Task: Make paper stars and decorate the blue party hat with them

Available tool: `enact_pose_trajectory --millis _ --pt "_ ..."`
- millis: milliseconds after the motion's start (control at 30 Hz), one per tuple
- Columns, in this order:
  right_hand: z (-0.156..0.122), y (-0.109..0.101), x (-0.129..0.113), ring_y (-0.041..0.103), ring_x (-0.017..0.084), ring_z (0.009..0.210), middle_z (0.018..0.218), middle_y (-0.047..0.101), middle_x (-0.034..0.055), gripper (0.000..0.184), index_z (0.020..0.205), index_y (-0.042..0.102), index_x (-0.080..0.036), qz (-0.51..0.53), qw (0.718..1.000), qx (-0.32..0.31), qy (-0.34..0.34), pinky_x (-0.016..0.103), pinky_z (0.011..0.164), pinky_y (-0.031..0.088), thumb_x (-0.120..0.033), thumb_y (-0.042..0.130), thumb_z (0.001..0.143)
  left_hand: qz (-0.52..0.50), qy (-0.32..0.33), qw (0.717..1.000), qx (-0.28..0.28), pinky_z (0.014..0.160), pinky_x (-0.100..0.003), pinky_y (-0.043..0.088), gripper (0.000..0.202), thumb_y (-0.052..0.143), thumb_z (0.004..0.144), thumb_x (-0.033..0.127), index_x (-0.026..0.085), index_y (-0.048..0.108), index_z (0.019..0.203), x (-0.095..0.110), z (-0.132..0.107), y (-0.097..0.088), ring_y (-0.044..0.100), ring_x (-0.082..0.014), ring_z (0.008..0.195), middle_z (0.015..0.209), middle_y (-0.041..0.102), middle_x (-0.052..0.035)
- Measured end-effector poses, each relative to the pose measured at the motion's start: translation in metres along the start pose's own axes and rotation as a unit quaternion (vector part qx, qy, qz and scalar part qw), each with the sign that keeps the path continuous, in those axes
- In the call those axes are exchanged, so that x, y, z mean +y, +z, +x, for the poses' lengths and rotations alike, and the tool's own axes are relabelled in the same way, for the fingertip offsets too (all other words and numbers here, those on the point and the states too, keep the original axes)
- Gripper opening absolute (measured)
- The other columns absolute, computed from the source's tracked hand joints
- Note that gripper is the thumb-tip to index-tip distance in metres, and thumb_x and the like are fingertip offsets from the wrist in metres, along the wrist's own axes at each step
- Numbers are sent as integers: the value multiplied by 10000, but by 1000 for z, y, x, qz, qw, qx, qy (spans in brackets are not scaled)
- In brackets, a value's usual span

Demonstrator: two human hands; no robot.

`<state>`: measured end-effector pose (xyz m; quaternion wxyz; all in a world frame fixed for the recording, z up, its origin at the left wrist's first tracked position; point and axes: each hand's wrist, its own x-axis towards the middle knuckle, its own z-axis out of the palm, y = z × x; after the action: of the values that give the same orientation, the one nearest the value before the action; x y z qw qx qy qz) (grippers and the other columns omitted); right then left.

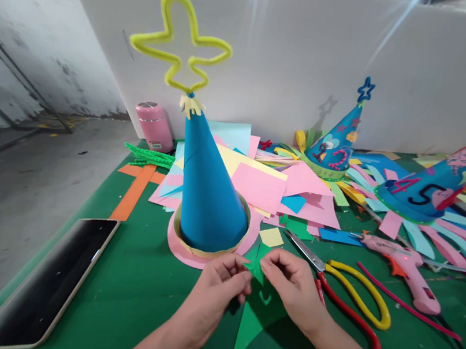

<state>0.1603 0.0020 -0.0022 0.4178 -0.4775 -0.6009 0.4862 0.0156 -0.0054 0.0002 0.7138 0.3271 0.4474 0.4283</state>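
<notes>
Between my two hands is a small cut piece of green paper (257,264). My left hand (223,284) pinches its left side, and my right hand (287,279) pinches its right side with thumb and forefinger. Below them lies a larger pointed sheet of green paper (251,332). Just beyond my hands stands a blue paper cone hat (212,195) on a pink brim, topped by a yellow pipe-cleaner shape (181,53). Scissors (346,282) with one yellow and one red handle lie open beside my right hand.
A phone (50,281) lies at the left table edge, near orange paper strips (133,194) and a pink jar (154,128). Coloured paper sheets (257,187) are piled behind the cone. Two decorated hats (336,143) and a pink glue gun (409,271) are at right.
</notes>
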Motion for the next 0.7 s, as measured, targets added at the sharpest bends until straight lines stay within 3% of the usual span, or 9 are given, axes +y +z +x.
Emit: enact_pose_trajectory --millis 100,267,500,700 --pt "0 1 -2 356 98 525 556 395 -37 233 612 464 -171 -20 1000 -2 -10 215 479 304 -277 462 819 -11 -3 1000 -19 492 -198 333 113 622 695 254 150 580 714 0 0 -2 445 -81 494 519 525 33" --pt "-2 3 -2 386 100 523 559 428 -33 209 608 482 -168 -41 999 -3 -32 216 485 312 -256 494 797 55 6 998 -19 458 -188 294 168 654 681 256 145 546 615 0 1 -4 416 -70 461 474 508 39" --pt "-3 5 -3 318 90 505 531 354 -50 245 576 431 -174 45 998 -40 0 209 461 274 -263 467 801 47 19 998 -37 450 -187 280 223 637 692 254 148 514 539 -2 -1 -5 396 -65 437 431 497 37" --pt "-5 6 -5 386 98 525 566 422 -26 213 585 447 -168 -40 996 1 -79 214 494 316 -210 486 789 66 43 997 -11 441 -186 283 250 585 735 294 152 509 544 -5 -3 -1 397 -66 430 433 470 44"
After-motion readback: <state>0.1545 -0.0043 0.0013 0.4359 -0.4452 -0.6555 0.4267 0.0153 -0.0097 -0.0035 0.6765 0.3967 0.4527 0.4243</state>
